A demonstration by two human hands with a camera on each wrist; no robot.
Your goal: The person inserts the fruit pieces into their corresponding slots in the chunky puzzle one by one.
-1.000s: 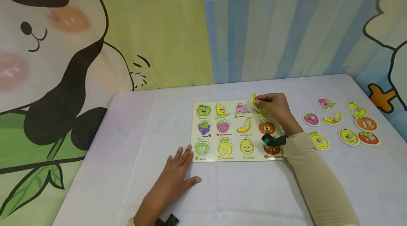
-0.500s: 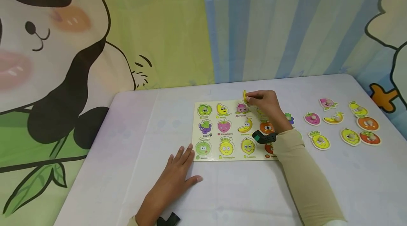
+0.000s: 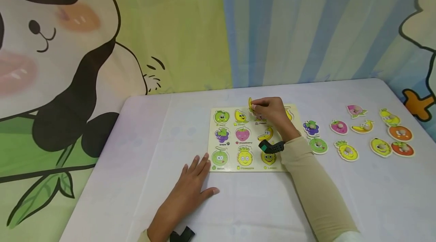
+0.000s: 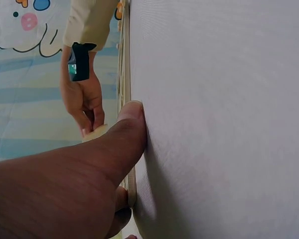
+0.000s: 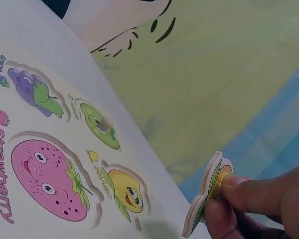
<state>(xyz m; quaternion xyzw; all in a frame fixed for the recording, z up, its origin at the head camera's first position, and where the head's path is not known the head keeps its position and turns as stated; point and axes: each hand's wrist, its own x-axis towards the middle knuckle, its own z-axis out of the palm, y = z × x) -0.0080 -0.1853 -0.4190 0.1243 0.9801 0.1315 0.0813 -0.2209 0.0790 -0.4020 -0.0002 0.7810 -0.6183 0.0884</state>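
Observation:
My right hand (image 3: 272,110) pinches a yellow mango puzzle piece (image 3: 250,104) between thumb and fingertips. The piece stands on edge above the back of the fruit puzzle board (image 3: 227,165), close to the printed mango recess (image 3: 240,116). In the right wrist view the wooden edge and green leaf of the mango puzzle piece (image 5: 205,191) show, its face partly covered by fingers. An apple (image 5: 99,125) with a small knob fills its place on the board. My left hand (image 3: 185,187) lies spread on the table, fingertips at the board's left front corner, thumb apart.
Right of the board lie several loose knobbed fruit pieces, among them grapes (image 3: 311,128), a melon (image 3: 318,145), a pineapple (image 3: 346,151), a banana (image 3: 362,127) and a lemon (image 3: 380,147). Behind the white table (image 3: 163,136) hangs a cartoon-printed cloth (image 3: 184,30).
My right hand has carried the mango puzzle piece leftward along the board's back row, from the right end to near the mango recess. The left hand has stayed at the board's corner.

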